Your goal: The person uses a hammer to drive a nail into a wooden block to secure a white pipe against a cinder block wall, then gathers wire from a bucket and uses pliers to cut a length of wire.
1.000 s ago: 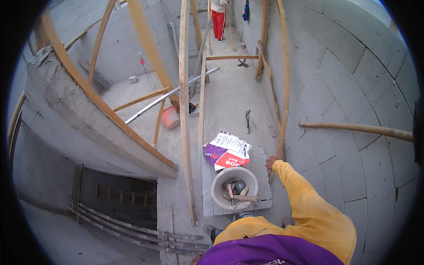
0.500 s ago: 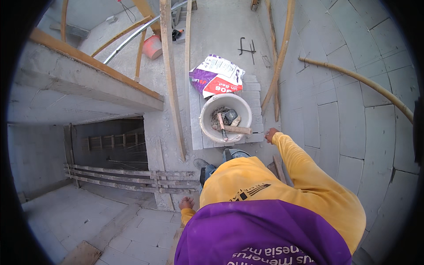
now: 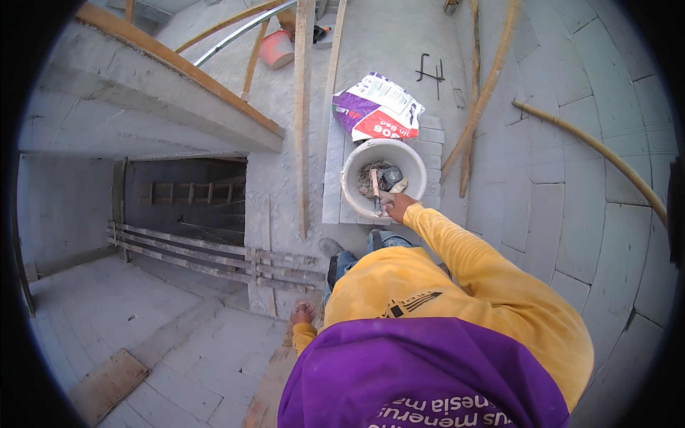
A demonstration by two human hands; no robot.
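Note:
My right hand reaches to the near rim of a whitish bucket, its fingers closed round the wooden handle of a tool whose head I cannot make out. Beside that hand, a tool with a pale reddish handle stands inside the bucket. A dark rounded object and a tangle of thin grey pieces lie there too. My left hand hangs low at my side, fingers loosely bent and apart, with nothing visible in it. It is nearest to the wooden rails.
Behind the bucket a purple, white and red bag lies on stacked grey blocks. Wooden rails edge a deep floor opening on the left. Timber props stand ahead; a curved pole leans against the right block wall.
My right hand has moved left and forward from beside the bucket onto the wooden handle at its rim. The left hand has shifted slightly forward. The whole view has turned a little.

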